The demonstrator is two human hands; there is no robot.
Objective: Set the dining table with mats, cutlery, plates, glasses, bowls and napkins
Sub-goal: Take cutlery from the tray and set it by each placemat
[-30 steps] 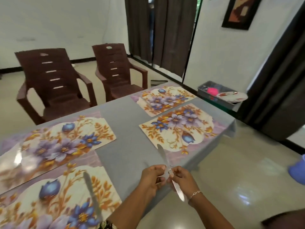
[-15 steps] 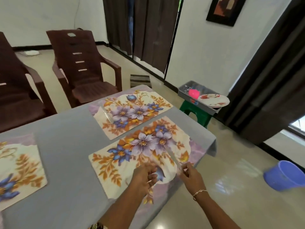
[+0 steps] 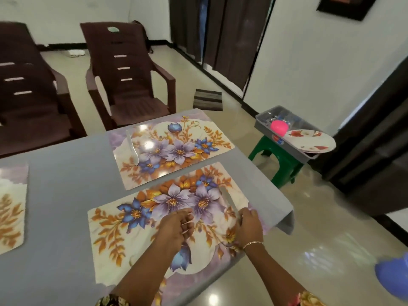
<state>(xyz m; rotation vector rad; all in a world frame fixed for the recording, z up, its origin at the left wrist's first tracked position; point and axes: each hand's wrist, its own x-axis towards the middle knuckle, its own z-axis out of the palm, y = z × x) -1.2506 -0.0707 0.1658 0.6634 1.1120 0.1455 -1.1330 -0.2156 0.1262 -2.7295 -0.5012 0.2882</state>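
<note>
A grey-covered counter (image 3: pixel 66 195) carries three rectangular place mats printed with purple and blue flowers and orange leaves. The nearest floral mat (image 3: pixel 123 235) lies along the counter's near edge and serves as the landmark here.

The right hand (image 3: pixel 249 226) is over this mat's right end, its fingers curled around the handle end of a slim silver table knife (image 3: pixel 229 200). The blade lies flat on the mat and points away from the person, just beside the mat's right edge. The left hand (image 3: pixel 176 226) is over the middle of the same mat, beside the purple flowers, with the fingers loosely bent and the tips down toward the print; nothing shows in its grasp.

Just beyond this mat lies a second floral mat (image 3: pixel 187 138), with a pale table knife (image 3: pixel 132 146) resting along its left end. Left of the landmark mat, well apart, a third floral mat (image 3: pixel 11 208) is cut off by the frame.

Beyond the counter stand two dark brown plastic armchairs (image 3: pixel 128 85). To the right of the landmark mat, on the floor, a green plastic stool (image 3: pixel 280 160) bears a grey tray (image 3: pixel 265 124) that holds a round pink bowl (image 3: pixel 279 127) and white flowered plates (image 3: pixel 309 141). A blue plastic tub (image 3: pixel 393 274) sits at the frame's lower right.
</note>
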